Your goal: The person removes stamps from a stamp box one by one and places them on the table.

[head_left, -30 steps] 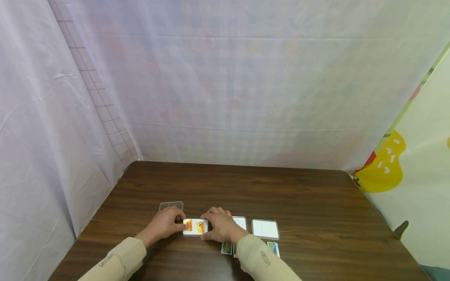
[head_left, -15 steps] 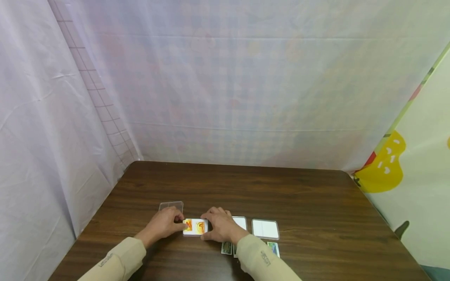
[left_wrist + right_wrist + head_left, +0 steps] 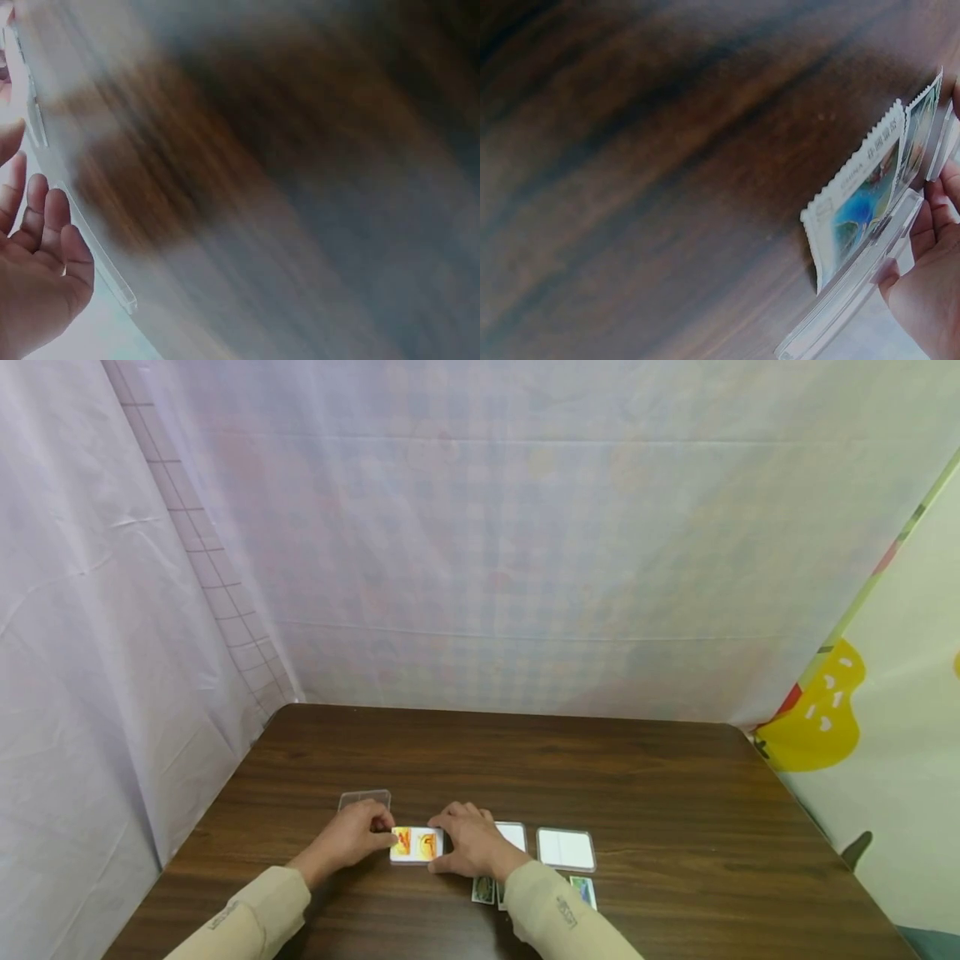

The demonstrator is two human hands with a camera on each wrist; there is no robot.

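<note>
A small clear stamp case [image 3: 414, 858] with a white insert lies on the table, two orange and yellow postage stamps side by side on it: a left stamp [image 3: 403, 841] and a right stamp [image 3: 427, 847]. My right hand [image 3: 472, 842] holds the case's right end between thumb and forefinger. At its left end is my left hand [image 3: 347, 837], thumb tip at the left stamp's edge and forefinger at the upper corner. The left wrist view shows that hand's other fingers [image 3: 55, 214] loosely bent beside a clear plastic edge [image 3: 105, 262].
A transparent lid [image 3: 366, 796] lies behind my left hand. Right of my right hand are a white-backed case [image 3: 513, 835], partly covered, and another white-backed case [image 3: 566, 849]. Loose stamps lie in front: a dark stamp [image 3: 483, 890] and a blue-green stamp [image 3: 859, 202], others half hidden by my sleeve.
My left thumb has slid slightly left off the left stamp, so more of its picture shows. The right hand and the case have stayed in place.
</note>
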